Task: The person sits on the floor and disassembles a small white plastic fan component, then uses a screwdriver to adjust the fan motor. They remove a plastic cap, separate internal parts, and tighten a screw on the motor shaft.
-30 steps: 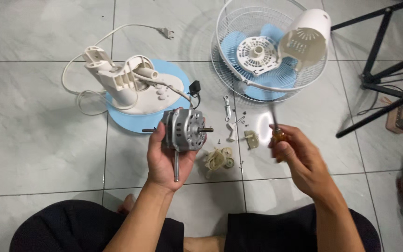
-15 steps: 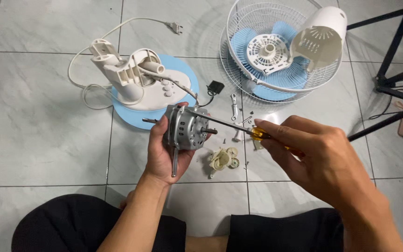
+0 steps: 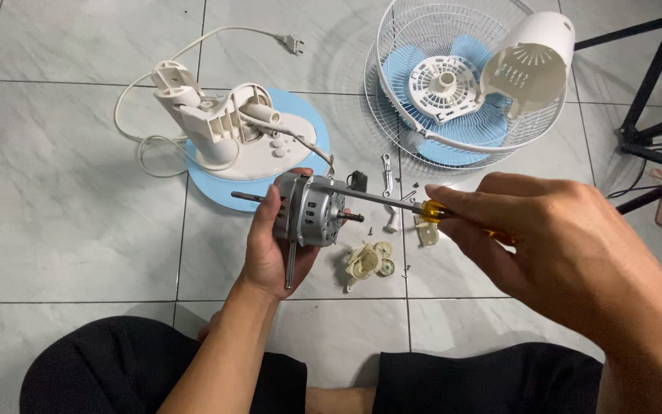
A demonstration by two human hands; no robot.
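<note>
Looks heavy, hard and smooth, this metal fan motor (image 3: pixel 309 218), so best gripped round its fat middle as left hand (image 3: pixel 270 249) does, right hand (image 3: pixel 553 245) clenched on screwdriver (image 3: pixel 392 202).

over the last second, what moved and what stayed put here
The right hand swung the screwdriver from upright beside the small parts to level, its tip now at the motor. The left hand kept gripping the motor. The fan base and grille lie unchanged.
</note>
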